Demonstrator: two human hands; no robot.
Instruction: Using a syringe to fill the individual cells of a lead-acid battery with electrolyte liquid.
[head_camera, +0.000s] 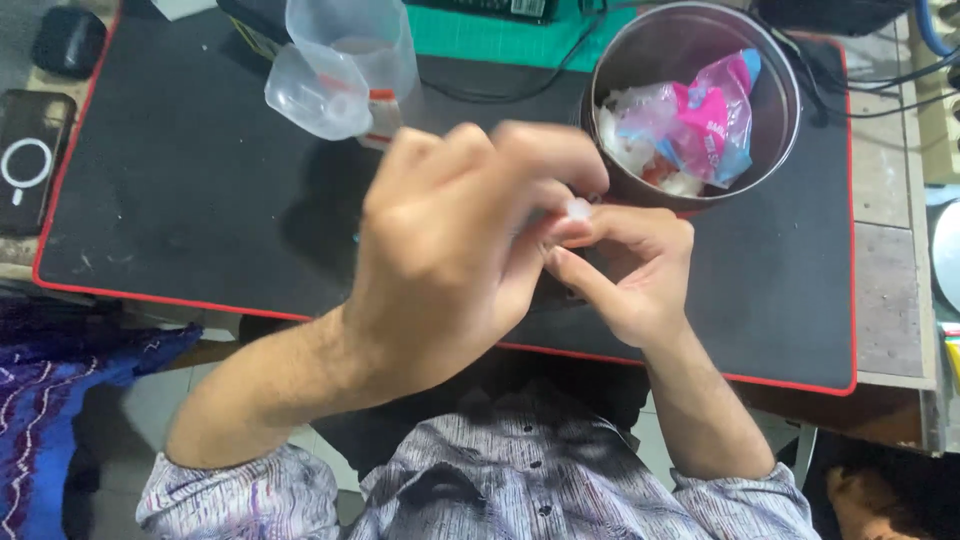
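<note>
My left hand and my right hand meet above the front part of a black desk mat with a red edge. Between their fingertips is a small white, translucent piece, pinched by both hands. Most of that piece is hidden by my fingers, so I cannot tell what it is. My left hand lies over and partly covers my right hand's fingers.
A round metal bowl behind my hands holds a pink and blue plastic packet and white scraps. A clear plastic container lies tipped at the back. A dark device rests left of the mat. Cables run at the back right.
</note>
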